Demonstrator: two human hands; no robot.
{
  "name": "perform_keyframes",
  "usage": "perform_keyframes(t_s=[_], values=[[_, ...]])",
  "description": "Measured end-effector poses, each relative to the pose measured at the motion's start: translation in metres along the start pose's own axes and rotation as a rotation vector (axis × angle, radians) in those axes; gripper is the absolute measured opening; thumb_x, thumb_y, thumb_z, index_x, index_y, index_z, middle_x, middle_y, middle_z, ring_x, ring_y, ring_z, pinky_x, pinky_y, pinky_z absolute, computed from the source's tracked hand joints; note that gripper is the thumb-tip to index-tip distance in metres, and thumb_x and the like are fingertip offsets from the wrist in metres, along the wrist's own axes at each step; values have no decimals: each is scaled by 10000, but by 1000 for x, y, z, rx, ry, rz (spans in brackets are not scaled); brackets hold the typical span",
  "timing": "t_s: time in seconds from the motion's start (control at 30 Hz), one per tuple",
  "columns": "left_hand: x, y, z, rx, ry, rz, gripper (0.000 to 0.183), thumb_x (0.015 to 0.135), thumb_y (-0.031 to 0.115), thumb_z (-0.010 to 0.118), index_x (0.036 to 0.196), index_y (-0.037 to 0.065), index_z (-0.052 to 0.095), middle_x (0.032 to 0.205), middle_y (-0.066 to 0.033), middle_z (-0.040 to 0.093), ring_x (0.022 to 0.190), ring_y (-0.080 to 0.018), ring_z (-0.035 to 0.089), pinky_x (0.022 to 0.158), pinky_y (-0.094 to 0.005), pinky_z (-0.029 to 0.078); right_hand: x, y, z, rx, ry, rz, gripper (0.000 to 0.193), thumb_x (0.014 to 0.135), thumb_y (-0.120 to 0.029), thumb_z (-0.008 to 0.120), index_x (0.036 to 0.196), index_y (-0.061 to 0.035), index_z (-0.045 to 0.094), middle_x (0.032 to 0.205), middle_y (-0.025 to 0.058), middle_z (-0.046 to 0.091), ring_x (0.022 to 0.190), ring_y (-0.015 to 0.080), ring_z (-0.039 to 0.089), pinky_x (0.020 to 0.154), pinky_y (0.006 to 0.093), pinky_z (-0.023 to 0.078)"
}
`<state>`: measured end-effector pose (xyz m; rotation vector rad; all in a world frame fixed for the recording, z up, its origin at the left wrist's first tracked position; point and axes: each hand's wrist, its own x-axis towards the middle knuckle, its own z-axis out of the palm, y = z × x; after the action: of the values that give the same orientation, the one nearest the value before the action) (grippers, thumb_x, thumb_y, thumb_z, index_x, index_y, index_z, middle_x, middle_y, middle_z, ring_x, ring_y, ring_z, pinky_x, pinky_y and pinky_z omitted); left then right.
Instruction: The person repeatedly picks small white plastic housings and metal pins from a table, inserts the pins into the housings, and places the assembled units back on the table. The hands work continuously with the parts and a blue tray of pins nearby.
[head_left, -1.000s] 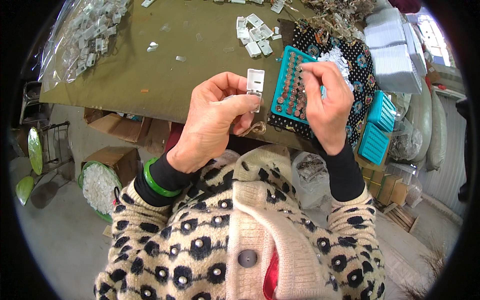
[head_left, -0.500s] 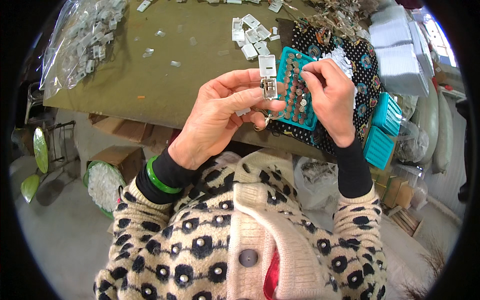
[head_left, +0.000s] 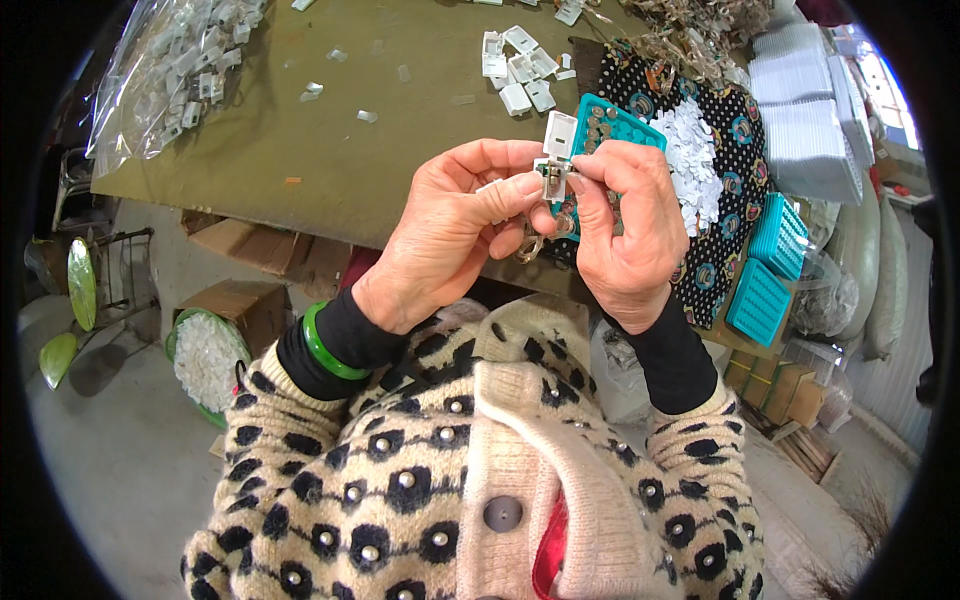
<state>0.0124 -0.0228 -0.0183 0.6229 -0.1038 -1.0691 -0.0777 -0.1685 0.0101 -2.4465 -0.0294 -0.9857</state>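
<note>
Currently, left fingers (head_left: 508, 197) pinch opened white case (head_left: 561, 134) near desk's front edge (head_left: 310, 222); right fingers (head_left: 592, 203) touch it, hold unclear; uneven pressure could dislodge it.

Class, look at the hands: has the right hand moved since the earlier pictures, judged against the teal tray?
Yes: the right hand has moved left across the teal tray, to the white case.

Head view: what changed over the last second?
Right hand moved left, from over the teal tray to the open white case, fingertips now at it. Left hand shifted the case right. Unchanged: left hand's hold, case open, loose white cases on the table.
</note>
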Motion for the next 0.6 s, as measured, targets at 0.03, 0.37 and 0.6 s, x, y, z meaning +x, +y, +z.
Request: perform_keyframes(t_s=[0.03,0.37,0.6], values=[[-1,0,0,-5,10,-9,243,908,39,661,1145,-1,624,926,-86,675,720,-125,644,462,-178,403,0,-1,0,-11,-11,-3,180,808,56,695,967,1,632,890,125,624,764,258,616,654,324,508],[-11,4,1,71,34,-12,201,885,29,691,1079,13,640,929,-78,672,683,-113,618,508,-183,436,6,-7,-13,450,-289,292,139,818,60,679,909,-2,594,891,81,593,779,196,595,676,300,487],[-23,9,7,154,2,43,172,881,31,701,1038,24,631,913,-69,661,672,-114,601,549,-201,475,8,-21,-16,1312,-216,984,290,887,-17,682,1127,-13,519,1021,58,612,956,128,593,859,262,487]])
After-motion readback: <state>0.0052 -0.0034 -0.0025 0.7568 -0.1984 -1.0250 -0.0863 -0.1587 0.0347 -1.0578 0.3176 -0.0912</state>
